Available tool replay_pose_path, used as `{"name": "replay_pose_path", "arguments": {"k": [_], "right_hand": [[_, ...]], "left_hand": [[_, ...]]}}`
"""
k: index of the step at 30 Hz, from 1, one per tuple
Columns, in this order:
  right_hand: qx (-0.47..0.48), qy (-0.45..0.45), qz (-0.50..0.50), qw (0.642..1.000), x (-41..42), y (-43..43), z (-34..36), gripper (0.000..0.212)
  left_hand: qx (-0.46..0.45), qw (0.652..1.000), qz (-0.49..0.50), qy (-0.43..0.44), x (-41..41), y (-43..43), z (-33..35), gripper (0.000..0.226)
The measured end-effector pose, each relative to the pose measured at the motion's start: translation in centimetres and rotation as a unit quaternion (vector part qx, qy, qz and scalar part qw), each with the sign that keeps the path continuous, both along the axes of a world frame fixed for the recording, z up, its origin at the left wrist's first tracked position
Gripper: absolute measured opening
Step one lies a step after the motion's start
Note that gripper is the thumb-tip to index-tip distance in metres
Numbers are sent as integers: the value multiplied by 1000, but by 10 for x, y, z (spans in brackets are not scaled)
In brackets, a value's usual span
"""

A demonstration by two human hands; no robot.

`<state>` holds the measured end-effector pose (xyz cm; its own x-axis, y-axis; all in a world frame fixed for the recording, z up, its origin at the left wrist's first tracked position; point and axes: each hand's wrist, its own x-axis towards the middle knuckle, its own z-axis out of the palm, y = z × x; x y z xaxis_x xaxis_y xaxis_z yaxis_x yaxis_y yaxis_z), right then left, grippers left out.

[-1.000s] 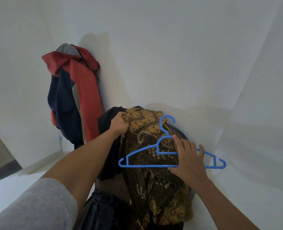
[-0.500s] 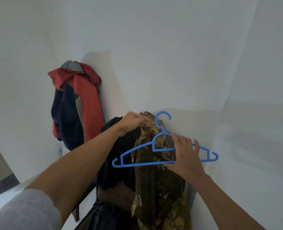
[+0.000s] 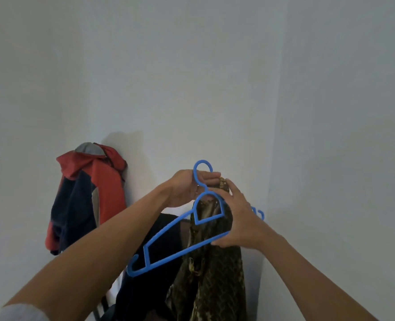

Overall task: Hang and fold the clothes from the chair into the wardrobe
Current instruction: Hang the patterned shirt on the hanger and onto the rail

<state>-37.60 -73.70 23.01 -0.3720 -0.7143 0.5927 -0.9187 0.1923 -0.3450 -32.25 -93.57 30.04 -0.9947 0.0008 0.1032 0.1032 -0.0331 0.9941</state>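
Brown-and-gold patterned garment (image 3: 212,281): hangs in mid-air in front of the white wall (image 3: 191,77), top edge bunched at the neck of a blue plastic hanger (image 3: 146,257). Hanger tilted, left end low.

Left hand (image 3: 187,189): fingers curled, pinching the garment top against the hanger neck below the hook.

Right hand (image 3: 242,218): grips the hanger's right half, thumb under the lower bar.

Red-and-navy jacket (image 3: 106,181) hangs on the wall, left.

home room, white walls (image 3: 191,66), hung jacket (image 3: 87,193)
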Motion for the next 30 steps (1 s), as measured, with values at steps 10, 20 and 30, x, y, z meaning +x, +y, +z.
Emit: {"name": "replay_pose_path", "arguments": {"k": [10,20,30], "right_hand": [[15,65,-57,996,8,11,55,121],[-64,165,-7,984,32,3,133,119],[-137,146,-32,979,33,-21,174,122]], "left_hand": [[-307,936,71,156,36,6,44,36],[-475,806,191,298,78,-28,46,42],[-444,866,144,180,125,-47,61,41]]}}
